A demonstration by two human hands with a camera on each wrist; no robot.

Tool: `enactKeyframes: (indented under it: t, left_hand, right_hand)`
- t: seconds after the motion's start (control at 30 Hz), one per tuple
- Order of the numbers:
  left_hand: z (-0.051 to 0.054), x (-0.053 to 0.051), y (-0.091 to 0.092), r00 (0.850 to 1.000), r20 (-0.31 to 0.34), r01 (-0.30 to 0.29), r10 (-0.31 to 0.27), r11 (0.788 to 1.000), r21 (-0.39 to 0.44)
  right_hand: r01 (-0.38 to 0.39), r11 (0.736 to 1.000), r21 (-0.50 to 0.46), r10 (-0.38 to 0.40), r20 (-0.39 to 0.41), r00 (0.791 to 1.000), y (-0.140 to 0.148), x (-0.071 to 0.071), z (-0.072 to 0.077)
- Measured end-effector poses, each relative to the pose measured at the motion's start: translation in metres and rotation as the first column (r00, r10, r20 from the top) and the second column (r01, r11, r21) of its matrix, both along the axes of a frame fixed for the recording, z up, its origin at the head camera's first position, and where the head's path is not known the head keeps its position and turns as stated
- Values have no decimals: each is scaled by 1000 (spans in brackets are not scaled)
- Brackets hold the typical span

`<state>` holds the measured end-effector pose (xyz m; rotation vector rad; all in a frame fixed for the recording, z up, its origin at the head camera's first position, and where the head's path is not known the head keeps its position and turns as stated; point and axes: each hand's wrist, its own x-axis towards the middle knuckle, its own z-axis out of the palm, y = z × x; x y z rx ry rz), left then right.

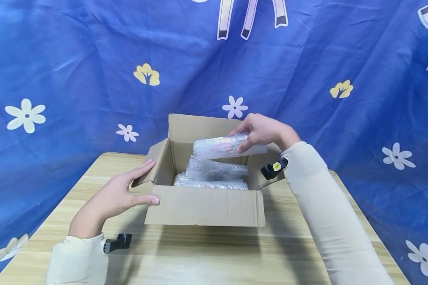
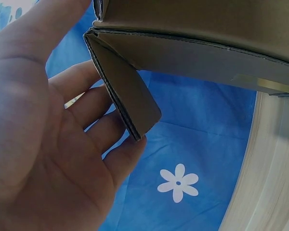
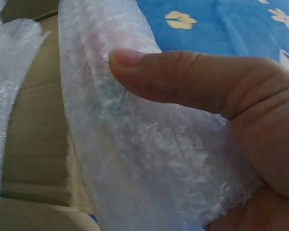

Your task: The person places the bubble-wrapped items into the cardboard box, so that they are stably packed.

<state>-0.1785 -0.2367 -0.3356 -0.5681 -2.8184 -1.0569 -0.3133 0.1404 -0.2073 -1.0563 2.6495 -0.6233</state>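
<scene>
An open cardboard box (image 1: pixel 205 206) stands on the table with its flaps folded outward. My left hand (image 1: pixel 117 196) holds the box at its front left corner, the thumb at the front flap and the fingers behind the left side flap (image 2: pixel 127 89). Above the box's back right part, my right hand (image 1: pixel 262 130) grips a bubble-wrapped package (image 1: pixel 214 148), its thumb pressed on the wrap. Pinkish and greenish patches show through the plastic (image 3: pixel 111 101); what is inside cannot be made out. More bubble-wrapped packages (image 1: pixel 214 170) lie in the box below.
A light wood-grain table (image 1: pixel 199 257) carries the box. Behind it hangs a blue cloth (image 1: pixel 185 51) with white flowers and yellow plant shapes. Black wrist cameras (image 1: pixel 274 169) sit at both cuffs, the right one close to the box's right flap.
</scene>
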Motion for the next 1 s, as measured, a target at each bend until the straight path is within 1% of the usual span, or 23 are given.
enactKeyframes:
  t: [0.1,0.27,0.43,0.67,0.83,1.0]
  left_hand:
    - [0,2,0,1000,-7,0,0,1000,-6]
    - [0,7,2,1000,4,-2,2,1000,1]
    - [1,11,4,1000,15,-14,14,1000,-2]
    - [2,13,5,1000,15,-21,21,1000,-3]
    - [2,13,5,1000,11,-24,24,1000,-6]
    - [2,14,4,1000,8,-27,27,1000,-9]
  right_hand:
    - [-29,999,34,28,8,1000,-7,-2,-8]
    - [-79,992,98,80,-7,997,-19,-3,-19]
    - [-122,985,119,123,-1,992,-28,-1,-26]
    - [-127,985,118,119,74,990,-37,-1,-38]
    - [-116,983,143,103,93,990,-41,-2,-45]
    - [-94,976,198,76,96,992,-44,-2,-50]
